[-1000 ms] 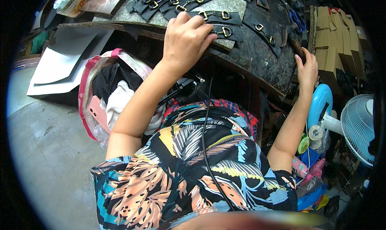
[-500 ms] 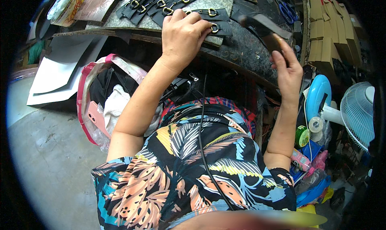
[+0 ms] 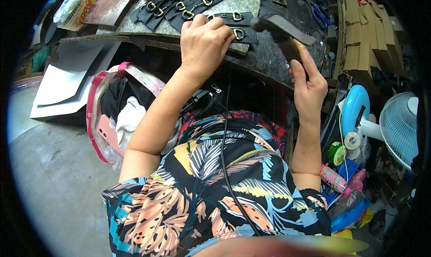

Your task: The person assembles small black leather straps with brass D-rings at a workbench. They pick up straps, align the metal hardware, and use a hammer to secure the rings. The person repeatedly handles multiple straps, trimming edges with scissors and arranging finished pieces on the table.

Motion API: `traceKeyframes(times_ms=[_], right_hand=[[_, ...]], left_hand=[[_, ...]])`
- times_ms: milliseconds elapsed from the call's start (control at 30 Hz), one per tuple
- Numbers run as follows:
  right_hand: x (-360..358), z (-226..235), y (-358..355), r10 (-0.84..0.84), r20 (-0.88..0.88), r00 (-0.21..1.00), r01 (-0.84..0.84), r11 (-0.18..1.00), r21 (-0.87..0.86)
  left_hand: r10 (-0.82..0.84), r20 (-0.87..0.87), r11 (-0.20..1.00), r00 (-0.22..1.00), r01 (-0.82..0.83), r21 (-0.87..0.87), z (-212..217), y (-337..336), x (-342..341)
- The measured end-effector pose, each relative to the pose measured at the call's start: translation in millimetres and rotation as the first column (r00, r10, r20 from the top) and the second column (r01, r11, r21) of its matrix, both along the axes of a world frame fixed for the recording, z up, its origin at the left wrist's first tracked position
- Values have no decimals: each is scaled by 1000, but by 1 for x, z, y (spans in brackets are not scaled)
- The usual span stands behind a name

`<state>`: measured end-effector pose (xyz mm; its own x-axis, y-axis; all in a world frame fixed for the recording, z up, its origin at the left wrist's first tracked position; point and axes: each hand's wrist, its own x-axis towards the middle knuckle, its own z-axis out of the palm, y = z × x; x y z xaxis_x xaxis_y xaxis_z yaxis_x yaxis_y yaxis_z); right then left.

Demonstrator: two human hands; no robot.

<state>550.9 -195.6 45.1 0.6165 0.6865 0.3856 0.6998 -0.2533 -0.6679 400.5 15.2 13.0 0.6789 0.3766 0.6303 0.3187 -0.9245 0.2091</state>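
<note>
My left hand is closed at the near edge of a pale stone slab, its fingers pinched on a black leather strap with a gold D-ring. The hand hides the strap's left end. To the right, my right hand grips a hammer by its dark handle. The hammer's head is raised beside the strap's right end, apart from it. Several similar black straps with gold rings and clasps lie overlapped on the slab beyond my left hand.
Blue-handled scissors lie at the bench's far right. Brown cardboard pieces stand stacked beyond. A white-and-blue fan is at right. Left of my body sits an open pink-rimmed bag with a pink phone in it.
My right hand and the hammer have moved left, the hammer's head coming closer to the strap. My left hand has stayed nearly still on the strap.
</note>
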Motion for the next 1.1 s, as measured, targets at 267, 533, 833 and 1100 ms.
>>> traceKeyframes(times_ms=[267,533,833,1100], right_hand=[[13,6,12,8,-58,998,-18,985,-171],[17,-3,39,-82,32,996,87,956,-281],[20,-9,38,-52,79,996,65,983,-174],[29,-5,43,29,-219,975,-44,997,-65]], left_hand=[[-7,-37,999,999,6,-34,4,-3,-3],[-2,-34,1000,999,1,-23,5,-4,-2],[-97,19,990,995,99,-101,6,-7,-19],[139,68,990,988,-137,-33,4,28,-51]])
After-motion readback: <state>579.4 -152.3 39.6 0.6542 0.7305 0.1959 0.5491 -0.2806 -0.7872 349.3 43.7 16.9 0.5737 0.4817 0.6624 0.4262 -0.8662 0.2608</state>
